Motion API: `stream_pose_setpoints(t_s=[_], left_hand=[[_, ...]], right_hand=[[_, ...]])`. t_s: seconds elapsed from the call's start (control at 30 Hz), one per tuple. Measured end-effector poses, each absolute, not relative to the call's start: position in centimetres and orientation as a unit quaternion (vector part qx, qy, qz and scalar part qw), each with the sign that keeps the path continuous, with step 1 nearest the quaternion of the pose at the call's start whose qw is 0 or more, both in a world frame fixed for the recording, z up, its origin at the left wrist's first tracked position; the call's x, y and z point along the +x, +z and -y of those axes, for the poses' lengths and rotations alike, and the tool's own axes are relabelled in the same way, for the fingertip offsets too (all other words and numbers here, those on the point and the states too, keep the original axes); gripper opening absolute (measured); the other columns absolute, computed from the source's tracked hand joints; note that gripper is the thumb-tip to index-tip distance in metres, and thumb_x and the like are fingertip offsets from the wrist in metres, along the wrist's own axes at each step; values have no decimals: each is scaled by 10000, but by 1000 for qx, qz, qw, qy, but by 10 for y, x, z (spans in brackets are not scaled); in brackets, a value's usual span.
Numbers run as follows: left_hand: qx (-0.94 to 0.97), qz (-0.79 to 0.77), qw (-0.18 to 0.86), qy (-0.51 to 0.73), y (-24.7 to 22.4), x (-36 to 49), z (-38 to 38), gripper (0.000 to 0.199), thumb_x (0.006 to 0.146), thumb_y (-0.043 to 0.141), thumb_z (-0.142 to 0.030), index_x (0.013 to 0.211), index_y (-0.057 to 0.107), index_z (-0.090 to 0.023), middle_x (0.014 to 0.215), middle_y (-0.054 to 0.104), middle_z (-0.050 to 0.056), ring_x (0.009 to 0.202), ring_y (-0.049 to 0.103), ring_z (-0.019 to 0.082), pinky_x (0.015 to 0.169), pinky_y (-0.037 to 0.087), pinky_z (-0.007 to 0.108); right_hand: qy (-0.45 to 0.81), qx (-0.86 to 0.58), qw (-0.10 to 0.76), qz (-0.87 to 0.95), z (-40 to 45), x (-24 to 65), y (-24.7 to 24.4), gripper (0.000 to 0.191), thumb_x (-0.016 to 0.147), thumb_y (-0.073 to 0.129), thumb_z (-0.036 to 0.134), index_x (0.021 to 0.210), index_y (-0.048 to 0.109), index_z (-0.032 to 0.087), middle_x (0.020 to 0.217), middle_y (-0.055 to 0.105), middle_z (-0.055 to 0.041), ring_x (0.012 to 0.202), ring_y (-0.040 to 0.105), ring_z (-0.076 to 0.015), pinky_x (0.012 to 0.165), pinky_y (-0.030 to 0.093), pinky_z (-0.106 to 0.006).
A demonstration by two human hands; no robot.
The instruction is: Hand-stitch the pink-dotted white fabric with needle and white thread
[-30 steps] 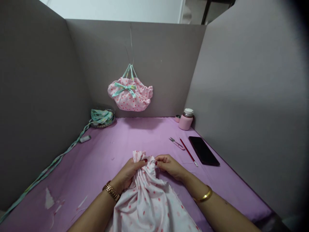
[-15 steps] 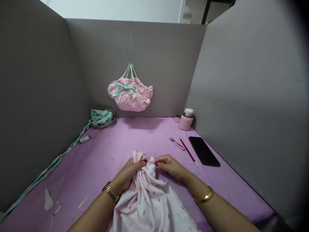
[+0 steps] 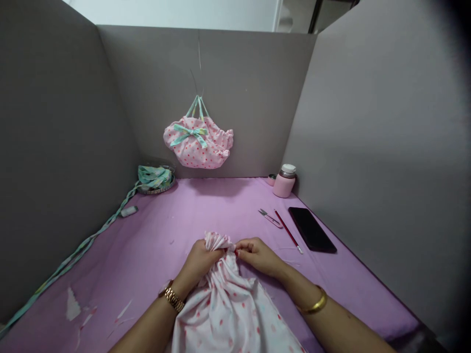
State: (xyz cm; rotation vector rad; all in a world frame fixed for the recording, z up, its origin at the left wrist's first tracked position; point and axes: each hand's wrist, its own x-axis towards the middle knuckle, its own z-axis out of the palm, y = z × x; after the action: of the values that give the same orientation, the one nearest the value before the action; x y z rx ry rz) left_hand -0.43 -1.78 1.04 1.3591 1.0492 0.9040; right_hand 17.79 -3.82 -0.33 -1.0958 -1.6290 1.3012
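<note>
A white cloth with pink and red dots spreads toward me, its top end bunched into tight gathers. My left hand is closed around those gathers, thumb on top. At the right edge of the bunched part, my right hand pinches with thumb and forefinger against the fabric. What sits between those fingertips is too small to make out. Faint pale lines, like thread, show on the purple cloth just right of this hand.
Thread snips, a red pencil and a black phone lie at right. Behind them stands a pink jar. A dotted pink ruffled piece hangs on the back panel. Green fabric strips fill a dish at left; grey panels surround the table.
The gathered top has folded over toward me, and my left thumb has slid inward under the folds. My right hand stays at the edge. Faint thread-like lines now show beside it.
</note>
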Motion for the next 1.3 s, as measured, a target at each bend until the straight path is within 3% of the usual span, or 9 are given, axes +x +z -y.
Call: stream_pose_setpoints(t_s=[0.3,0.5,0.87,1.3], left_hand=[[600,-443,545,383,3,-4,14,81,593,619,-161,520,586,-167,508,497,-48,526,403,130,500,283,220],[560,-419,615,363,4,-7,16,82,649,621,-226,657,628,-145,586,592,-19,549,486,149,541,349,238],[450,-348,748,341,14,-7,23,116,653,646,-173,762,647,-135,674,680,50,618,612,188,650,464,296],[391,-338,786,339,14,-8,24,190,665,663,-168,844,663,-105,709,712,100,627,649,211,666,492,325]], right_hand=[[438,-455,378,677,38,174,-5,250,714,472,97,794,706,135,628,613,17,566,486,-113,566,355,-205],[454,-446,390,666,39,175,-1,231,743,490,145,837,701,136,710,661,-10,657,562,-149,646,409,-235],[534,-407,412,616,39,175,0,208,751,588,294,813,694,126,709,661,-30,689,580,-156,698,438,-269],[578,-388,431,574,39,177,-3,282,732,643,382,817,686,116,713,648,-35,658,541,-126,657,406,-243]])
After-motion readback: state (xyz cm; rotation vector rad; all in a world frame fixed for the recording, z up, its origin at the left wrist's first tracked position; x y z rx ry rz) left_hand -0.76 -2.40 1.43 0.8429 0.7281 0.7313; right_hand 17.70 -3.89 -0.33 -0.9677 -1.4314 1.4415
